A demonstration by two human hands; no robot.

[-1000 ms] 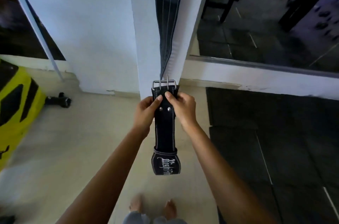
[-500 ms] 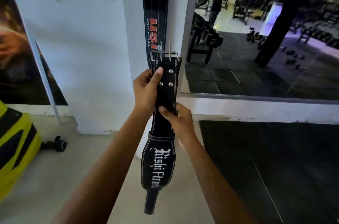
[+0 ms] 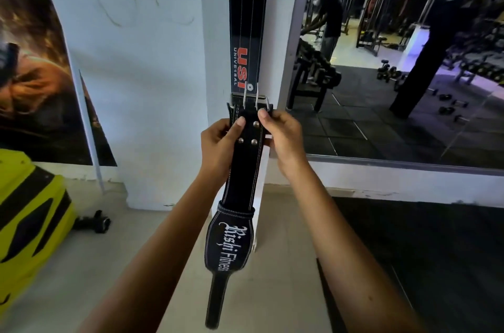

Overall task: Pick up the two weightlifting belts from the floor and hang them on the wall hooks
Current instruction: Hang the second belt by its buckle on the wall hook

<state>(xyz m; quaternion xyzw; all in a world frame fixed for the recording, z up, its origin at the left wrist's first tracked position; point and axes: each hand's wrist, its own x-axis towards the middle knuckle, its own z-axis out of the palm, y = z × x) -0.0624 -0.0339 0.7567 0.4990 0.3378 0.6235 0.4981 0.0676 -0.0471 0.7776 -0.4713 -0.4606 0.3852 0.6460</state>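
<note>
Black leather lifting belt (image 3: 246,166) hangs lengthwise, steel buckle (image 3: 248,102) upward.
Left hand (image 3: 219,145) and right hand (image 3: 283,139) pinch it below the buckle (hook unseen).

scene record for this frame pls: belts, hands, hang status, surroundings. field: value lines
belt in hand: black Rishi Fitness belt, held upright, buckle at top, tail hanging down
left hand: left hand grip on the belt's left edge below the buckle
right hand: right hand grip on the belt's right edge
belt on wall: USI belt hanging flat on the white pillar
hook: not visible
hang status: one belt up, second not yet hung
surroundings: mirror to the right, poster to the left, yellow object on the floor
</note>
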